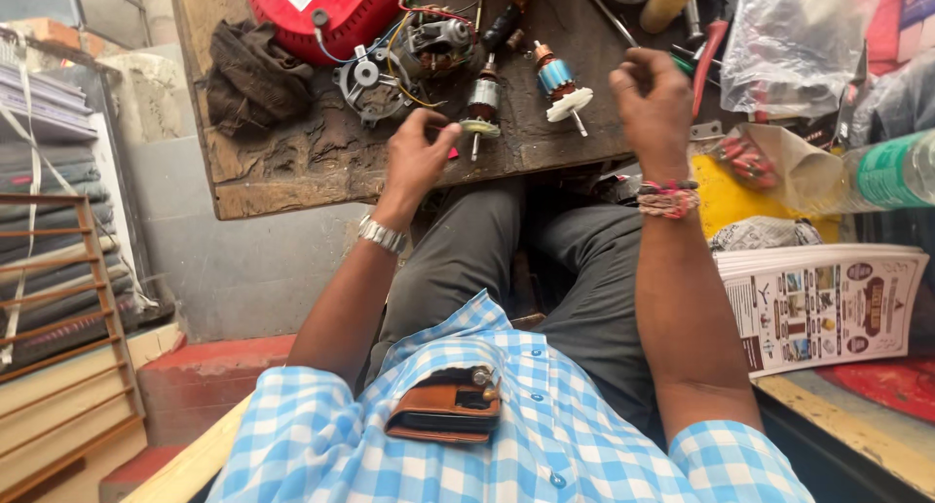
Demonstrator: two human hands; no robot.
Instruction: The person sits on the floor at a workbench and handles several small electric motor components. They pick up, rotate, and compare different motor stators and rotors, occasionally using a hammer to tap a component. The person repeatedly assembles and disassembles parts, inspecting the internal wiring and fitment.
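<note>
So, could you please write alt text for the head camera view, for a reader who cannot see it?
A seated person's left hand touches a small motor rotor with a pale fan on a worn wooden workbench, while the right hand hovers with fingers curled beside a second rotor with a white fan. A red appliance housing and dark rag lie behind.

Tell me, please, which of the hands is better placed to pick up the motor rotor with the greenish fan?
Probably the left hand: its fingertips sit right beside that rotor on the workbench, while the right hand hovers farther off.
</note>
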